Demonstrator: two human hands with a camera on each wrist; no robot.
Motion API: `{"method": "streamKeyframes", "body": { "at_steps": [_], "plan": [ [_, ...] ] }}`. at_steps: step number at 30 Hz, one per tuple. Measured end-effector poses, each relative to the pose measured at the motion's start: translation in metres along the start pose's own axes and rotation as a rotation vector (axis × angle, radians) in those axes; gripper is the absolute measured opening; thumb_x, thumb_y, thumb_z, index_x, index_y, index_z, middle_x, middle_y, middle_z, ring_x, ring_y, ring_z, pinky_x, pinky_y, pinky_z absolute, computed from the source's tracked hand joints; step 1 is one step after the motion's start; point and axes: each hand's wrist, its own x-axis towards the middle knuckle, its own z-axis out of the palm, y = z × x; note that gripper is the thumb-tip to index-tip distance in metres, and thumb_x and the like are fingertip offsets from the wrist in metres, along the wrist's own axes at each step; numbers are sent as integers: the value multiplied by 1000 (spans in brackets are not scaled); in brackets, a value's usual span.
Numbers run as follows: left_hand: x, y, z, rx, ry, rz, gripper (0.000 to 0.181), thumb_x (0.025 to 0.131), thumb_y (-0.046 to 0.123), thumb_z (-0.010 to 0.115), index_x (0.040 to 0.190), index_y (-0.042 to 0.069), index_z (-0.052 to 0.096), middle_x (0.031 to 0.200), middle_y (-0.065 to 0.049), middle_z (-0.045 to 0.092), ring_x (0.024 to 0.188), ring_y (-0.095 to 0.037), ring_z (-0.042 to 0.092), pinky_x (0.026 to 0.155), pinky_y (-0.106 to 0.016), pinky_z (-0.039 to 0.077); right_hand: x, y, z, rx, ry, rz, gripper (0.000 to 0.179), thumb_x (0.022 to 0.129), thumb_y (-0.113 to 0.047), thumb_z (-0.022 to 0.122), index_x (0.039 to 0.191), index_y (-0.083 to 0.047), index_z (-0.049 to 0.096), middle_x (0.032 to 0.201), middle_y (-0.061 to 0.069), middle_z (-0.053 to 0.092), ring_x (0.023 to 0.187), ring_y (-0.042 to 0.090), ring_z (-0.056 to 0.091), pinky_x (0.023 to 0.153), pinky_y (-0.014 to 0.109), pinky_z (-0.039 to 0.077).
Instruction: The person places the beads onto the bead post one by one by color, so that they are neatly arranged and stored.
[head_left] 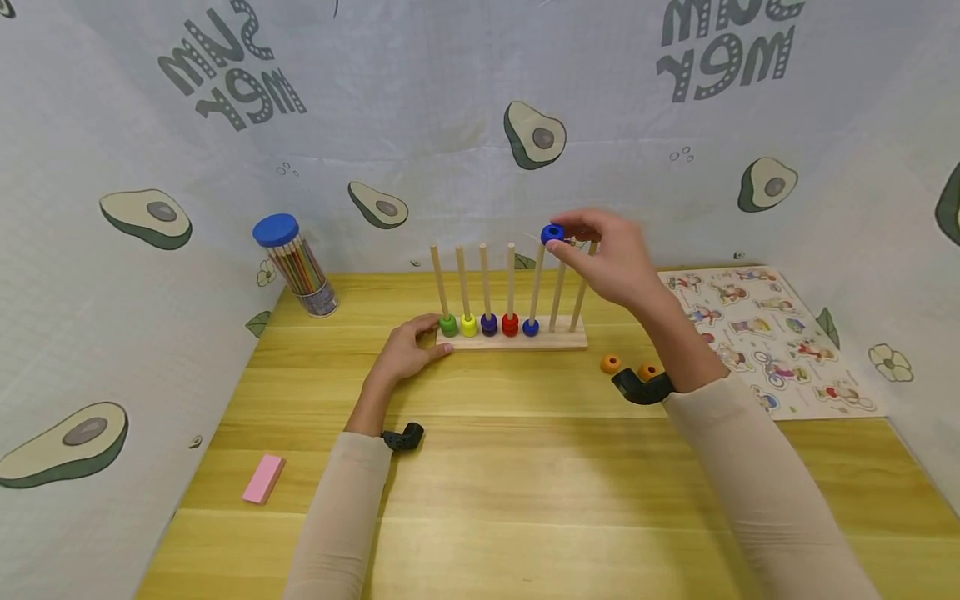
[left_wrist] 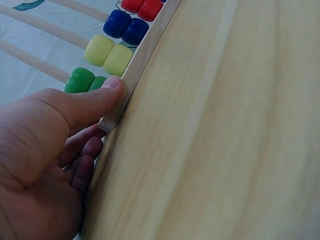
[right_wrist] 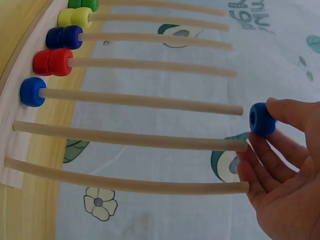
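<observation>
A wooden peg stand (head_left: 512,342) with a row of upright pegs stands near the back of the table. Green (head_left: 448,326), yellow (head_left: 468,325), dark blue (head_left: 489,324) and red beads (head_left: 510,325) sit in pairs on the first pegs from the left. The peg after them bears a single blue bead (right_wrist: 33,92); the two rightmost pegs are bare. My right hand (head_left: 611,257) pinches another blue bead (right_wrist: 263,119) between thumb and fingers, just off the tip of that single-bead peg. My left hand (head_left: 407,350) grips the base's left end, thumb (left_wrist: 102,100) in front.
Two orange beads (head_left: 611,363) lie right of the stand, one partly behind my right wrist's camera. A picture board (head_left: 772,333) lies at the right. At the back left stands a blue-lidded jar (head_left: 300,267) of colored sticks; a pink block (head_left: 263,479) lies front left.
</observation>
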Motion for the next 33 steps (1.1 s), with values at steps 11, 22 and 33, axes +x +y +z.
{"method": "streamKeyframes", "body": {
  "at_steps": [11,22,33],
  "plan": [
    [3,1,0,-6,-7,-11,66,93,39,78,151,18,54,162,-6,45,151,-32,40,126,-49,32,9,-4,5,-21,-72,24,41,101,-29,68,136,-7,65,129,16,66,122,35,57,105,56,47],
    [1,2,0,-11,-10,-22,66,93,39,78,151,19,55,161,-6,46,151,-32,40,126,-50,31,9,1,3,-51,-80,7,46,101,-34,68,139,-9,63,139,14,63,129,35,55,109,58,45],
    [1,0,1,-7,-8,-19,65,93,38,78,151,19,55,161,-6,46,150,-32,41,125,-50,32,-10,6,-13,-17,5,-12,45,99,-28,72,138,-9,63,139,14,63,131,34,54,113,56,41]
  ]
}}
